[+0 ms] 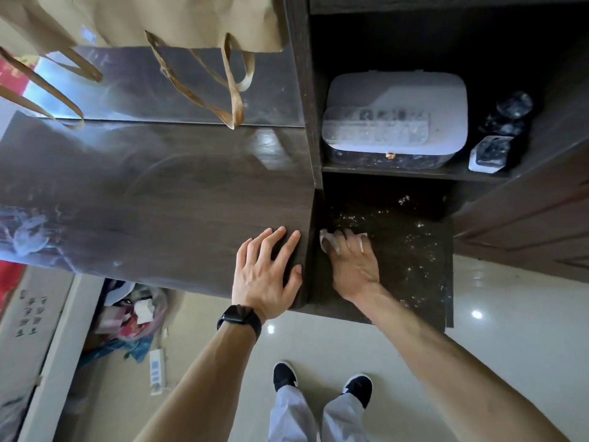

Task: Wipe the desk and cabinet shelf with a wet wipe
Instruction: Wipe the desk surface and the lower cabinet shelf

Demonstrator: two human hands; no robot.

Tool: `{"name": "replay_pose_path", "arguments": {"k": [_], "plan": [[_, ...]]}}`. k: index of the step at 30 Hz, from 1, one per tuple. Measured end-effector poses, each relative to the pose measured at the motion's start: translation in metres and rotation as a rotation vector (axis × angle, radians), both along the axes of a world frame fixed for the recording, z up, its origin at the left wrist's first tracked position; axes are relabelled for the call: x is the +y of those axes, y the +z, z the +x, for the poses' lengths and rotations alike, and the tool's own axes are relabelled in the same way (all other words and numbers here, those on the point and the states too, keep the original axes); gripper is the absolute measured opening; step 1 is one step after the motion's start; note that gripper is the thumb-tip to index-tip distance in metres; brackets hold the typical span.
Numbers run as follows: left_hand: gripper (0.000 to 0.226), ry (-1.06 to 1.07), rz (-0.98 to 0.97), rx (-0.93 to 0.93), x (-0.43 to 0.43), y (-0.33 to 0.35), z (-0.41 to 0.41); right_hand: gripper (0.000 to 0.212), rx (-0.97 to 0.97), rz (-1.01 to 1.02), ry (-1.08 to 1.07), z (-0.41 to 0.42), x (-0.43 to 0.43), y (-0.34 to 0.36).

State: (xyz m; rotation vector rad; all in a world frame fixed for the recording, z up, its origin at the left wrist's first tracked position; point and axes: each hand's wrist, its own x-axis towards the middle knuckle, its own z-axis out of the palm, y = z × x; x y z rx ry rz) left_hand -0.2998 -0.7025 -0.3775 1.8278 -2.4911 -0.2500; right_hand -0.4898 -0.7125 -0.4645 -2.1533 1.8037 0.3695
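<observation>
The dark wooden desk (153, 199) fills the left and middle of the view. My left hand (266, 272) lies flat and spread on its near right corner, a black watch on the wrist. To the right, lower down, is the dark cabinet shelf (411, 250), speckled with pale dust. My right hand (352, 263) presses a white wet wipe (328, 242) onto the shelf's left side, next to the desk's side panel. Most of the wipe is hidden under my fingers.
Tan bags with long handles (204, 74) lie on the far part of the desk. A white lidded box (395, 119) and small dark glassy items (500, 135) sit on the upper cabinet shelf. A cabinet door (526, 218) stands at the right. Bags and a power strip (157, 371) lie under the desk.
</observation>
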Motion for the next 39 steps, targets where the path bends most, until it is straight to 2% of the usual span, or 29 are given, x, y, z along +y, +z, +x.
{"name": "replay_pose_path", "arguments": {"k": [3,6,14,19,22,24,26,31,35,39], "plan": [[0.056,0.030,0.000,0.027,0.000,0.001,-0.003,0.071,-0.205,-0.019,0.081,0.000,0.060,-0.016],[0.055,0.043,-0.018,0.069,0.000,-0.002,-0.002,0.066,-0.269,0.035,0.120,0.002,0.090,-0.031],[0.055,0.022,-0.090,0.113,-0.003,-0.013,0.002,0.066,-0.211,0.040,-0.096,0.019,-0.002,-0.045],[0.055,0.032,-0.075,0.114,-0.003,-0.010,0.003,0.065,-0.236,0.090,-0.514,0.020,-0.038,-0.040],[0.055,0.029,-0.052,0.109,-0.004,-0.008,0.003,0.068,-0.226,0.064,-0.759,0.005,-0.020,-0.034],[0.055,0.029,-0.032,0.094,-0.005,-0.008,0.003,0.070,-0.229,0.067,-0.849,-0.006,0.000,-0.030],[0.055,0.032,-0.035,0.097,-0.005,-0.008,0.003,0.070,-0.229,0.049,-0.815,-0.013,0.013,-0.028],[0.056,0.036,-0.060,0.094,-0.005,-0.010,0.002,0.062,-0.226,0.020,-0.497,-0.013,-0.014,-0.033],[0.056,0.027,-0.056,0.076,-0.005,-0.010,0.002,0.070,-0.235,0.050,-0.325,0.006,-0.051,-0.038],[0.056,0.026,-0.058,0.079,-0.006,-0.010,0.002,0.066,-0.156,0.073,-0.344,0.016,-0.060,-0.041]]}}
